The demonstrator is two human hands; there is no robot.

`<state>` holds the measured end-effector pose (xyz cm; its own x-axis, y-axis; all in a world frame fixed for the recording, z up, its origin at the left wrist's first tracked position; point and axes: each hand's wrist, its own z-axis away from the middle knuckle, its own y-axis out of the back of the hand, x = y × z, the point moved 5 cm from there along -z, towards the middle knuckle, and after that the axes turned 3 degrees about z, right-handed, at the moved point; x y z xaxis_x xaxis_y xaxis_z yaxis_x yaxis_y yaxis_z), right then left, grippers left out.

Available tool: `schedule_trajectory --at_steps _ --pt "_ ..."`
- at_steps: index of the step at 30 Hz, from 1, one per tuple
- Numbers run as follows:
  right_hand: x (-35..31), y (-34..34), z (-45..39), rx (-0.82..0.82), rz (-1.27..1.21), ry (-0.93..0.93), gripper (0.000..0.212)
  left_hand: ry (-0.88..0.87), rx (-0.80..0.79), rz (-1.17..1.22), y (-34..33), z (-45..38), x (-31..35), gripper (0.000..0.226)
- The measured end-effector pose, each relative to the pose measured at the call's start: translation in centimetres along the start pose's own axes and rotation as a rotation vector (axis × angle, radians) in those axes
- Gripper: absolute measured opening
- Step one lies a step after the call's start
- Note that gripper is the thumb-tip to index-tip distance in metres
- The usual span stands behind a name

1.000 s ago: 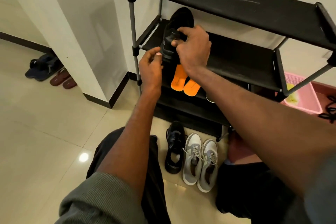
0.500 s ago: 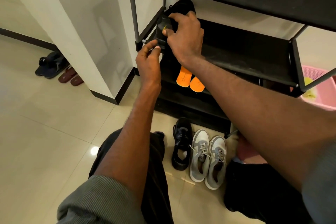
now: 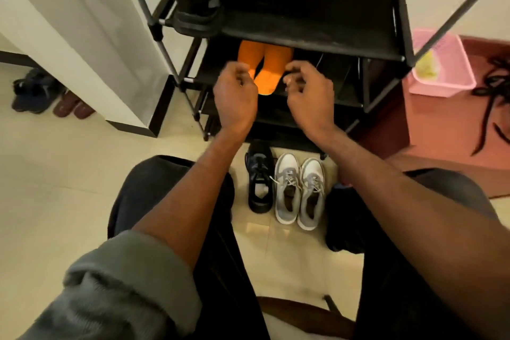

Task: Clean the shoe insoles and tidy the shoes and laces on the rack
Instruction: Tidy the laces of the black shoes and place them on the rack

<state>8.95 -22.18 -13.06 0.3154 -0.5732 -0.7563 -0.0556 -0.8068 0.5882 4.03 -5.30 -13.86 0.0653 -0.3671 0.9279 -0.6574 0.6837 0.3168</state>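
Insoles [image 3: 265,66] between hands [image 3: 237,96], untouched

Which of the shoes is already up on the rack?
Only the black shoe with the yellow logo, at the shelf's left end. The other black shoe and grey pair stand on the floor.

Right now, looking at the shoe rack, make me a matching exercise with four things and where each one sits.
Things:
1. black shoe
2. orange insoles
3. grey sneakers
4. pink basket

Places:
A. floor, right of the rack
B. floor, in front of the rack
C. left end of a rack shelf
D. shelf below the black shoe's shelf

Pairs: 1-C, 2-D, 3-B, 4-A
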Motion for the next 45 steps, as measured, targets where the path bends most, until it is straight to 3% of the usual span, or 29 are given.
schedule_trajectory --at_steps 4,9,13,15,20,23,26,30,33,37,42,45 --pt "8.4 -0.8 5.4 -0.202 0.063 -0.254 0.032 0.187 -0.436 -0.313 -6.6 5.6 -5.8 0.028" --pt "16.3 -5.9 10.7 -0.554 0.165 -0.494 0.016 0.427 -0.718 -0.666 -8.9 12.9 -17.1 0.049" --pt "20.4 -10.5 15.0 -0.77 0.173 -0.542 0.001 0.59 -0.679 -0.691 -9.2 15.5 -23.2 0.057" --pt "22.0 -12.4 16.3 -0.817 0.158 -0.583 0.005 0.635 -0.656 -0.693 -9.8 15.9 -25.4 0.059" --pt "25.6 -17.6 17.7 -0.855 0.084 -0.725 0.068 0.644 -0.628 -0.793 -11.6 15.1 -30.1 0.069" --pt "26.0 -19.4 17.4 -0.937 0.102 -0.806 0.081 0.609 -0.692 -0.794 -13.5 14.1 -32.1 0.079" --pt "26.5 -20.7 17.0 -0.984 0.101 -0.839 0.079 0.631 -0.75 -0.817 -14.5 13.4 -34.3 0.075" --pt "27.4 -22.0 17.1 -1.005 0.098 -0.851 0.077 0.593 -0.718 -0.923 -13.6 12.7 -35.5 0.038" --pt "27.5 -22.3 16.8 -0.963 0.073 -0.856 0.074 0.496 -0.741 -0.982 -13.4 12.6 -34.5 0.031" --pt "26.4 -20.9 15.2 -0.902 0.159 -0.797 0.067 0.474 -0.715 -1.011 -12.8 11.9 -30.6 0.024" --pt "23.0 -17.2 13.0 -0.886 0.245 -0.769 0.033 0.445 -0.695 -1.016 -11.1 10.3 -24.6 0.021" --pt "21.5 -15.3 12.5 -0.83 0.215 -0.709 0.039 0.389 -0.687 -0.991 -10.0 9.6 -21.0 0.02"
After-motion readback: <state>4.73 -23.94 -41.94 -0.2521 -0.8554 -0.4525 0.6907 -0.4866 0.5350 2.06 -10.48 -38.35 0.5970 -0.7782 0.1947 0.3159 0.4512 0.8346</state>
